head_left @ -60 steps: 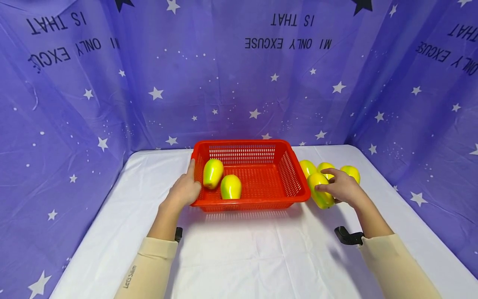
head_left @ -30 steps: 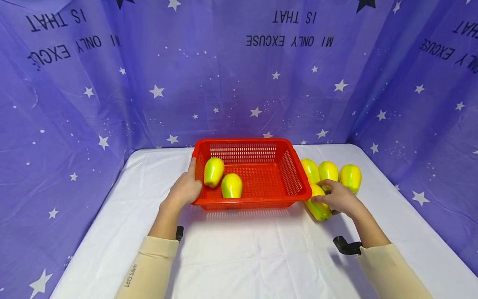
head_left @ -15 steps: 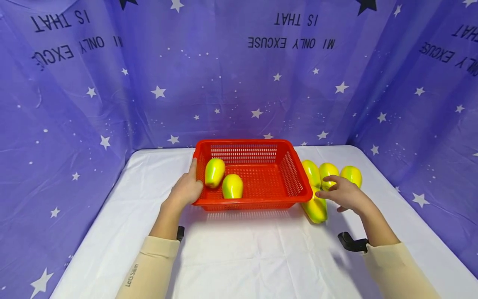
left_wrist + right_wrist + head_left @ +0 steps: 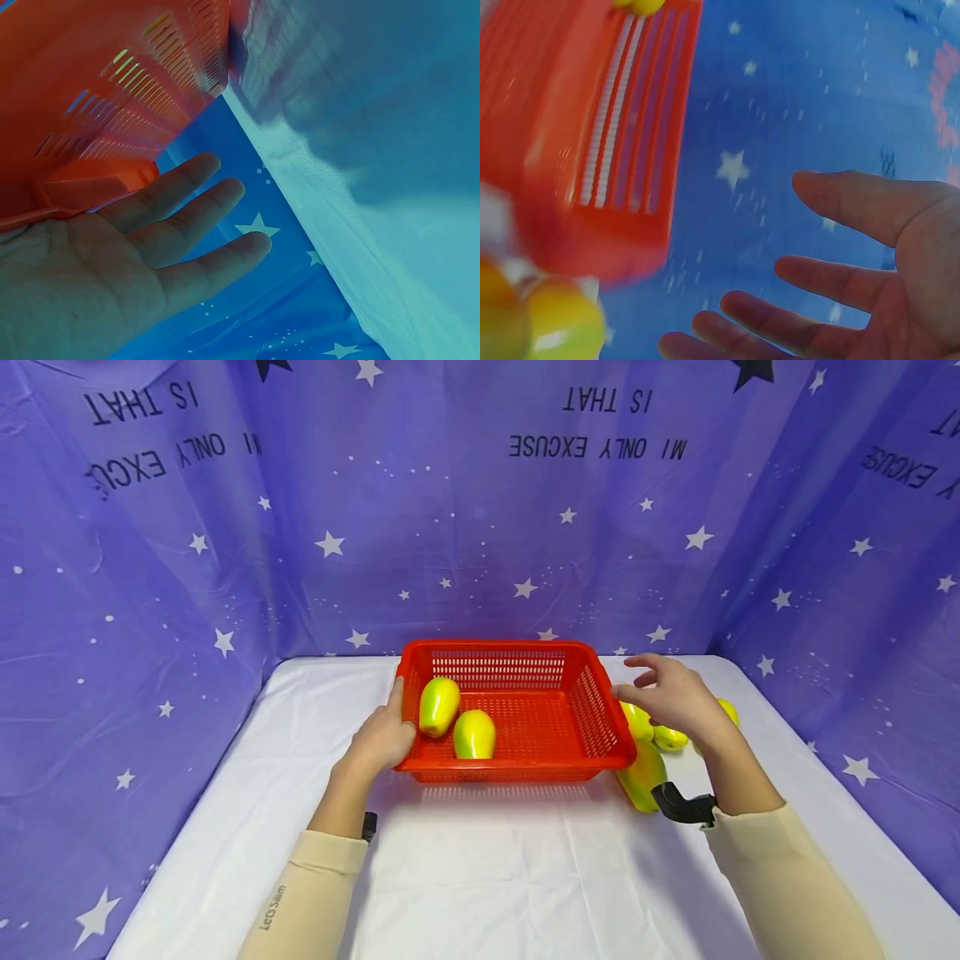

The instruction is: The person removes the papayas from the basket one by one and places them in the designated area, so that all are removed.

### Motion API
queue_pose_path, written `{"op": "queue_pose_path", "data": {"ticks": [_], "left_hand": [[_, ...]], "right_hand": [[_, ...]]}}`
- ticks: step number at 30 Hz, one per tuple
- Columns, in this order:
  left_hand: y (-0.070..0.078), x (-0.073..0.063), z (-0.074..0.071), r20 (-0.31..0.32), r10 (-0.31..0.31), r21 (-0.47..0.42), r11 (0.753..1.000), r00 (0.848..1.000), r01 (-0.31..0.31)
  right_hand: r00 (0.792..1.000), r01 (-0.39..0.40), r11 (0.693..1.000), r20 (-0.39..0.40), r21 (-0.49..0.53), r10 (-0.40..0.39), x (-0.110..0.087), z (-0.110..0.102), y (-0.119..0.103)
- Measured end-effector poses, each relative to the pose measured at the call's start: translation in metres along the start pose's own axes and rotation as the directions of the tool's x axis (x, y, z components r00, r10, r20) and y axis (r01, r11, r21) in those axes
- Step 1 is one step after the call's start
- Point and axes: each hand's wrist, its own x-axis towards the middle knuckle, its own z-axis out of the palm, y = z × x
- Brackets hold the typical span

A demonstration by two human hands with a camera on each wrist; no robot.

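Observation:
A red plastic basket (image 4: 525,767) holds two yellow-green mangoes, one leaning at its left wall (image 4: 439,706) and another mango (image 4: 475,735) near the front. At the basket's left rim rests my left hand (image 4: 378,739), index finger along the edge; in the left wrist view its other fingers (image 4: 202,274) stretch out straight below the rim. My right hand (image 4: 675,697) hovers with spread fingers, holding nothing, by the basket's right rear corner. Beneath and around it lie several mangoes, including a front one (image 4: 643,777) beside the basket wall. My hand and forearm partly cover the others.
A white cloth (image 4: 495,877) covers the table. Purple star-printed curtains (image 4: 480,543) hang behind it and on both sides. Black wrist mounts show at both sleeves, the right mount (image 4: 682,804) passing close to the front mango.
The right hand set a mango down beside the basket's right front corner and let it go. It then rose away towards the back. The left hand stays on the rim.

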Motion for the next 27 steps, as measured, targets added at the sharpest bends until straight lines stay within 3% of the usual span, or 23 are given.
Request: {"op": "queue_pose_path", "data": {"ticks": [6, 12, 20, 27], "left_hand": [[-0.002, -0.001, 0.000, -0.009, -0.001, 0.007, 1.000, 1.000, 0.001], [-0.003, -0.001, 0.001, -0.012, -0.016, 0.012, 1.000, 1.000, 0.016], [-0.001, -0.002, 0.000, -0.019, -0.038, 0.035, 0.999, 0.999, 0.039], [0.000, -0.001, 0.000, -0.017, -0.049, 0.033, 0.998, 0.999, 0.050]], "right_hand": [[0.995, 0.097, 0.995, 0.015, -0.028, -0.097, 0.016, 0.022, -0.049], [0.977, 0.213, 0.976, 0.016, -0.047, -0.213, 0.030, 0.048, -0.080], [0.975, 0.215, 0.975, 0.059, -0.058, -0.212, 0.043, 0.079, -0.110], [0.972, 0.207, 0.978, 0.121, -0.024, -0.203, 0.053, 0.107, -0.120]]}}
